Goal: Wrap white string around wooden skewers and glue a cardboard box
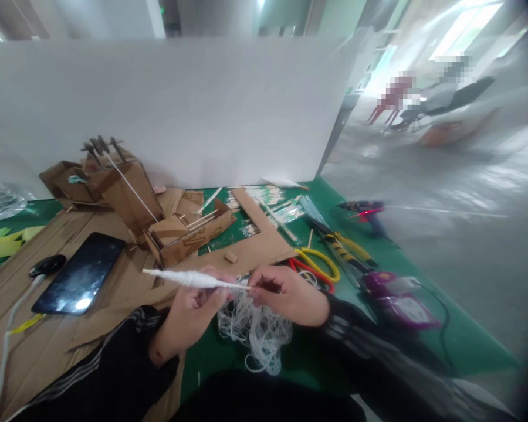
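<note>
Stick (193, 279) pinched by left hand (192, 313), apparently by right hand (293, 296) too; possible snag from tangled string (259, 337) below.

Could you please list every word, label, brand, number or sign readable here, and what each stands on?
No text can be read with certainty.
Low cardboard tray: dark marks on its side, too blurred to read.
Purple device: pale panel, any lettering too blurred.

Phone (79, 274) on cardboard (48, 346) at left, box (125, 196) behind-right of it, yarn (264, 337) on table (206, 360) front centre, stick (189, 278) above yarn, pliers (344, 251) to right, behind socket (400, 305), panel (180, 105) at back.
</note>
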Demonstrator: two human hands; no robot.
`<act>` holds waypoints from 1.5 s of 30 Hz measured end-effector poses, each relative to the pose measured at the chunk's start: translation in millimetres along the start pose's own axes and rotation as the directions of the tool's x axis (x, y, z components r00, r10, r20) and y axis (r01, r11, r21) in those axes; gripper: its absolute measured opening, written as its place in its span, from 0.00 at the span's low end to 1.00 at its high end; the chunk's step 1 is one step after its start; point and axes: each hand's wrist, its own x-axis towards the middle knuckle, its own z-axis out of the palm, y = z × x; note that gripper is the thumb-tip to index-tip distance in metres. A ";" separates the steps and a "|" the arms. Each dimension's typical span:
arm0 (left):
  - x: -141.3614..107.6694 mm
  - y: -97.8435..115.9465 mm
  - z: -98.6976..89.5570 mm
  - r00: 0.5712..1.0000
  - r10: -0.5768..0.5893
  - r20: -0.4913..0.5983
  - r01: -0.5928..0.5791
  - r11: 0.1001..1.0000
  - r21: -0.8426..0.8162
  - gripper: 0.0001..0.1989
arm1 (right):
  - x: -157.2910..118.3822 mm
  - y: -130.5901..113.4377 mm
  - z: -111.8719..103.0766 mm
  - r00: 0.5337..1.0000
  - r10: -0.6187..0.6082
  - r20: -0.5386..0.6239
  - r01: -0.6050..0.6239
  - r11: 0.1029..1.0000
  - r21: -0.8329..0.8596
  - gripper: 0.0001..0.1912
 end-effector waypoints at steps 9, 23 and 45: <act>0.1 -8.5 -2.3 0.992 -0.114 -0.059 0.116 0.993 0.022 0.09 | 2.4 -2.2 -0.9 0.999 -0.027 -0.028 0.020 0.976 -0.216 0.14; 1.5 -3.2 -0.7 0.984 -0.110 -0.137 0.113 0.994 0.012 0.11 | 1.6 -0.6 -6.3 0.997 -0.077 -0.010 0.071 0.963 -0.262 0.14; 1.7 -4.2 -2.1 0.980 -0.131 -0.152 0.130 0.991 -0.018 0.12 | 2.4 -2.6 -7.5 0.985 -0.141 -0.103 0.103 0.945 -0.309 0.15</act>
